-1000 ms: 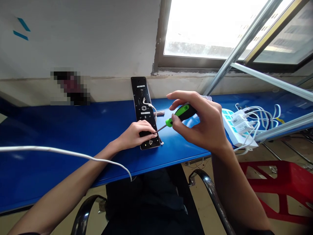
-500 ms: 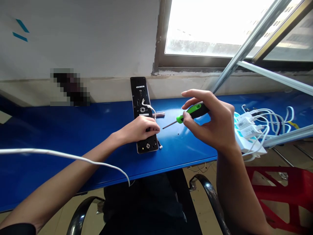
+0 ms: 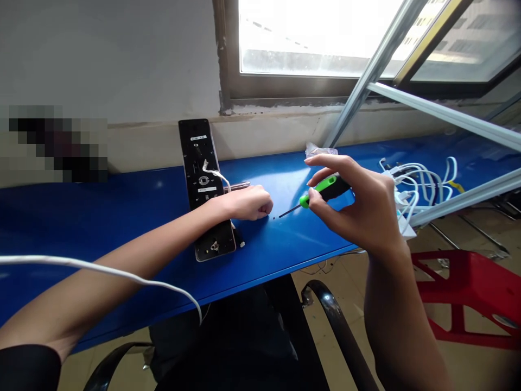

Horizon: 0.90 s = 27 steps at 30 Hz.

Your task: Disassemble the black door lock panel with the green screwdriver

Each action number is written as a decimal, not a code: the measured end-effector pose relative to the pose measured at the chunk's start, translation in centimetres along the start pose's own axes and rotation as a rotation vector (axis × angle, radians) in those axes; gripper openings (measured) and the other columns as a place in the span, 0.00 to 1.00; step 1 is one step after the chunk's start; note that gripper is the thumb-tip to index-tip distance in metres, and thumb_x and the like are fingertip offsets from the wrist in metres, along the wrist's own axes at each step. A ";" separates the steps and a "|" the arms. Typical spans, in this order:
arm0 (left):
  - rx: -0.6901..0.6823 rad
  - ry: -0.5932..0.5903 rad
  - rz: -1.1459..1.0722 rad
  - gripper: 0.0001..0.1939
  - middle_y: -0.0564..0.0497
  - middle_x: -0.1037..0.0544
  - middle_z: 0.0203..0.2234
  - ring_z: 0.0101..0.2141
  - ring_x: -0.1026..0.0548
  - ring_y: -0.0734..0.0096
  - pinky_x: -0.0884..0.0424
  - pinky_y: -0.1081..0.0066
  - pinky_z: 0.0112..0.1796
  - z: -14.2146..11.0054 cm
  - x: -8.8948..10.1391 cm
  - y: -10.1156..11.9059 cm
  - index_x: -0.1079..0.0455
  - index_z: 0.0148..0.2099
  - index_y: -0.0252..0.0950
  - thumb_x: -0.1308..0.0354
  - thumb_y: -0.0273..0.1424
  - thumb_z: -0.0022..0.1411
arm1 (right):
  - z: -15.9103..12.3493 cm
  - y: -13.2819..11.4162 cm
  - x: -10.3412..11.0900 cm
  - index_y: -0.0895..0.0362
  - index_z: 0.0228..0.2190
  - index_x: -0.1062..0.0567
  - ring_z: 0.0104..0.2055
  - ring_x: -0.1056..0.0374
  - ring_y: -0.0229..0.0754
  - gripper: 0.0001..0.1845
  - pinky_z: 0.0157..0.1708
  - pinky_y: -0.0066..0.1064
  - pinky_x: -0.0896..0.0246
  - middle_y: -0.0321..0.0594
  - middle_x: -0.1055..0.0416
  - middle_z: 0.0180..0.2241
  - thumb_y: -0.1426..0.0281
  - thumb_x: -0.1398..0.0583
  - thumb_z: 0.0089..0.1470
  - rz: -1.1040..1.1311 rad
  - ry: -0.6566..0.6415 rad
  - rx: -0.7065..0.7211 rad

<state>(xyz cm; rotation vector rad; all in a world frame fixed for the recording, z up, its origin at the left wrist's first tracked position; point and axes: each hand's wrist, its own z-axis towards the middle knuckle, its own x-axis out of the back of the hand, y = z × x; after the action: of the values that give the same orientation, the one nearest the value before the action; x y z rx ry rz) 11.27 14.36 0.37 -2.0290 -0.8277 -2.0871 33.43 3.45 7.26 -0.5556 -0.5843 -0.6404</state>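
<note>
- My right hand (image 3: 360, 203) is pinching a green-and-black plastic-handled screwdriver (image 3: 328, 188) between thumb and fingertips, with its thin steel shaft angled down and to the left, its tip just above the surface.
- My left hand (image 3: 248, 202) lies curled on the glossy blue metal surface (image 3: 295, 239), just beside the right edge of a long black rectangular smart-lock panel (image 3: 197, 157). My forearm crosses over that panel. I cannot tell whether those curled fingers hold anything.
- The panel lies flat near the wall, with my left forearm hiding its middle. Its upper end shows slots and a round opening, and a round metal fitting (image 3: 214, 246) sits near its lower end.
- A thin white wire (image 3: 215, 176) comes out of a slot and curves toward my left wrist, and a small white connector (image 3: 242, 244) sits at the panel's lower right edge.
- Done so far, as far as I can see: the wire is out through the panel. No screw shows on the screwdriver's tip.
- 2 tiny dark specks (image 3: 273, 217) lie on the surface near that tip, too small to identify.
- A short silver metal cylinder (image 3: 238, 187) lies just behind my left hand, and a crumpled clear plastic bag (image 3: 319, 150) lies beyond my right hand.
- A tangle of white charging cables (image 3: 423, 176) lies at the right.
</note>
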 end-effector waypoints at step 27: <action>-0.021 -0.026 -0.057 0.09 0.54 0.17 0.26 0.25 0.24 0.72 0.35 0.73 0.28 1.4 -0.3 0.3 0.18 0.35 0.38 0.40 0.22 0.60 | -1.0 0.8 0.8 0.52 0.51 0.23 0.34 0.24 0.42 0.24 0.40 0.37 0.24 0.36 0.19 0.36 0.76 0.35 0.51 0.063 -0.004 -0.006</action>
<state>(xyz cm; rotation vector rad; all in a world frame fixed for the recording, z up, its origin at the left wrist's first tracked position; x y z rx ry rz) 12.66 14.64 0.09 -2.0707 -0.8818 -2.1119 34.82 3.07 6.79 -0.5787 -0.5668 -0.5821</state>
